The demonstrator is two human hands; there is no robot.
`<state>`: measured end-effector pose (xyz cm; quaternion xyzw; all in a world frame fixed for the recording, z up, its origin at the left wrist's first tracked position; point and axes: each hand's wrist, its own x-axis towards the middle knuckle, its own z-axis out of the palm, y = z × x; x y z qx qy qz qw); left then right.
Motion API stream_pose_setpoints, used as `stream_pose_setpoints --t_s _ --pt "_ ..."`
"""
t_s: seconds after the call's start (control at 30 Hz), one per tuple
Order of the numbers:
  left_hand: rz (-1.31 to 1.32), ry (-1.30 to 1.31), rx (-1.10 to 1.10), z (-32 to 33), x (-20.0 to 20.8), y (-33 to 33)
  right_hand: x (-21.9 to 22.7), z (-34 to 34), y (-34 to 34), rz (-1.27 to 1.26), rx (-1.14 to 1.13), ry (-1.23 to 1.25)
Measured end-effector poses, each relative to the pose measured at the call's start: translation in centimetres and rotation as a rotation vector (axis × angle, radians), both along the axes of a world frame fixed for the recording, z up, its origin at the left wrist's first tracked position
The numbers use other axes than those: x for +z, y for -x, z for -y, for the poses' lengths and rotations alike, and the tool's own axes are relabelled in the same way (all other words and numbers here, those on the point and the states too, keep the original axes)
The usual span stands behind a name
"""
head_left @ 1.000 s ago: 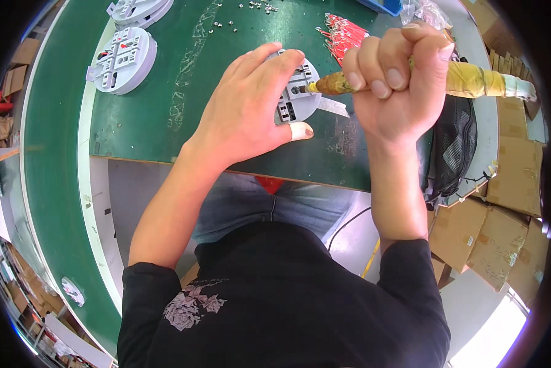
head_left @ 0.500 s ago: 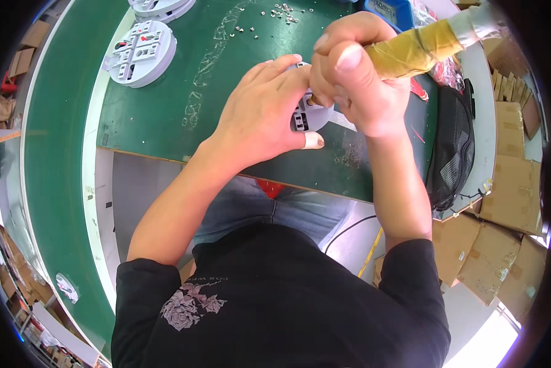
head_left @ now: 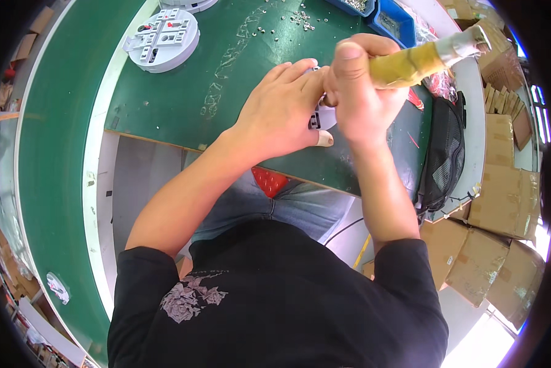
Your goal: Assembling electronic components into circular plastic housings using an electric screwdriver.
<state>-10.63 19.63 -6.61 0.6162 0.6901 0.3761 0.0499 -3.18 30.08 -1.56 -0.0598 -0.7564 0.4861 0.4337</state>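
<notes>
My left hand [head_left: 280,113] lies over a round grey plastic part [head_left: 328,118], fingers across its top and thumb at its near edge, gripping it against the green table. Much of the part is covered; black fittings show beside the thumb. My right hand [head_left: 362,92] is wrapped around a screwdriver [head_left: 407,66] with a thick yellow-wrapped handle and a pale rear end. The tool slants up to the right, and its lower end is hidden between my two hands, over the part.
Another round grey housing [head_left: 165,42] with red and black pieces lies at the far left. Loose small hardware [head_left: 300,21] is scattered at the back. Blue bins [head_left: 393,24] stand at the back right. A black mesh bag [head_left: 444,156] lies along the right edge, with cardboard boxes [head_left: 502,196] beyond.
The view has shifted, and the surroundings sit differently in it. The screwdriver's rear end now shows fully. Both hands keep hold at the part.
</notes>
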Motion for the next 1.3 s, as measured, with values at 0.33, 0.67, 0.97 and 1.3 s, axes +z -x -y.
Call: stream_pose_setpoints --t_s 0.33,0.67,0.97,1.3 --pt "-0.006 0.058 0.071 -0.1 1.3 -0.5 4.7 -0.3 -3.1 -0.161 0.031 0.345" --pt "1.397 -0.386 -0.206 2.9 5.9 -2.0 8.0 0.2 -11.2 0.044 0.056 0.577" --pt "1.63 -0.452 -0.435 4.6 7.6 -6.0 7.2 3.9 -10.9 0.394 -0.149 0.269" --pt "0.742 -0.344 -0.209 4.2 5.2 -6.5 5.6 4.1 -10.2 0.196 0.023 0.671"
